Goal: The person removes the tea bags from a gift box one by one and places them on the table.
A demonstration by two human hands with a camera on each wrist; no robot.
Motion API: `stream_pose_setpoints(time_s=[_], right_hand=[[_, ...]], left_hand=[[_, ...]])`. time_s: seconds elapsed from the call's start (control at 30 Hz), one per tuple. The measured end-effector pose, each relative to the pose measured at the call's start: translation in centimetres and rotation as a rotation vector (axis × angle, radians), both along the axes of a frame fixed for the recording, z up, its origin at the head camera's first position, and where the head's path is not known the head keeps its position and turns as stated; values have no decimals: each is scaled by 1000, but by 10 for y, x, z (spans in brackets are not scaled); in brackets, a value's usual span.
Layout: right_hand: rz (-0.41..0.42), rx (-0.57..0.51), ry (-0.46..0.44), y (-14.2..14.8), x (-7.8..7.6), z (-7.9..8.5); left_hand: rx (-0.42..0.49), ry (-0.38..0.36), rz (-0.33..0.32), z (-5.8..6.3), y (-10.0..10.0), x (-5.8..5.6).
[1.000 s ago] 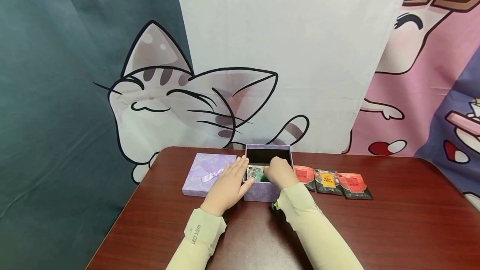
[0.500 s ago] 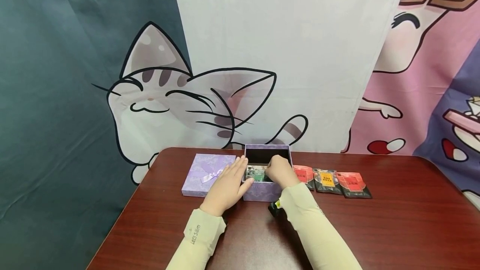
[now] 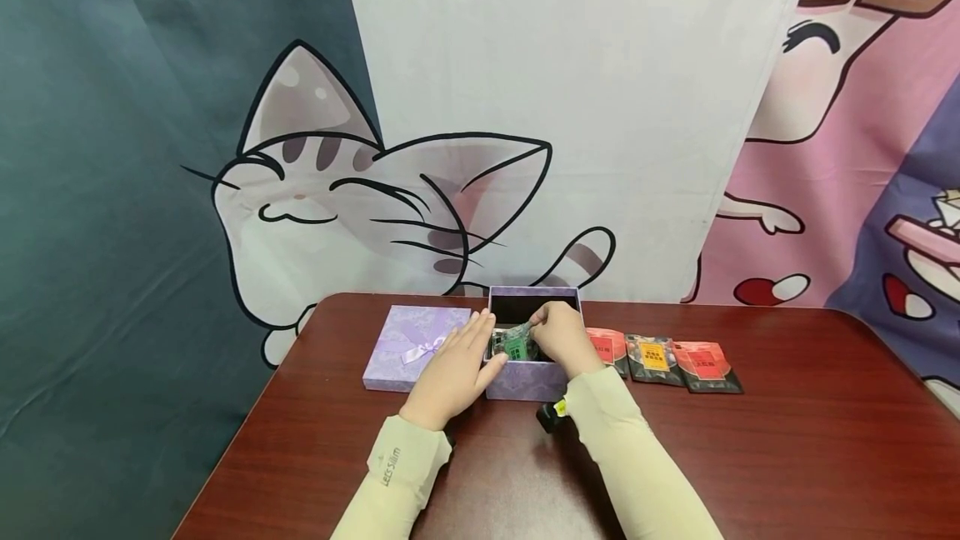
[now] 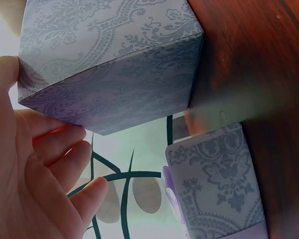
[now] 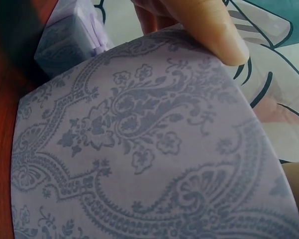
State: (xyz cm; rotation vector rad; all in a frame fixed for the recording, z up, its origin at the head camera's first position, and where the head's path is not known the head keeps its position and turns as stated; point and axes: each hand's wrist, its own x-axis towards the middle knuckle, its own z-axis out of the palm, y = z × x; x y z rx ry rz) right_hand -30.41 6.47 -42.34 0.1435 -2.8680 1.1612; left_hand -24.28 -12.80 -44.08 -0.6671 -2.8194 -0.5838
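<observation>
A purple patterned box [image 3: 525, 383] stands on the table without its lid. My right hand [image 3: 562, 338] reaches into it and pinches the edge of a dark packet with a green label [image 3: 515, 346], which leans at a tilt inside. In the head view, my left hand [image 3: 452, 369] lies along the box's left side with its fingers stretched out. Its thumb [image 5: 216, 32] rests on the rim, as the right wrist view shows. The left wrist view has the left fingers [image 4: 64, 159] beside the box wall [image 4: 114, 84]. The lower part of the box's inside is hidden.
Left of the box lies its lid [image 3: 397, 361] with a ribbon bow. To the right, a red packet [image 3: 609, 348], a yellow-labelled packet [image 3: 654, 359] and another red packet [image 3: 707, 367] lie in a row. A printed cat curtain [image 3: 300, 248] hangs behind the table [image 3: 810, 440].
The right hand has come up slightly inside the box, and the green-labelled packet now tilts up with its edge between the fingers. The left hand has stayed in place.
</observation>
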Motion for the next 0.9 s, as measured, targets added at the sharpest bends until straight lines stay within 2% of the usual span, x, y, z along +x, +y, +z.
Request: stream_pose_setpoints(time_s=[0.33, 0.6, 0.9], right_hand=[[-22, -110, 103, -1, 4, -1], [-78, -212, 190, 1, 7, -1], [-60, -264, 259, 2, 11, 1]], left_hand=[[-7, -13, 3, 0, 0, -1], [2, -24, -5, 1, 0, 0], [-1, -19, -4, 2, 0, 0]])
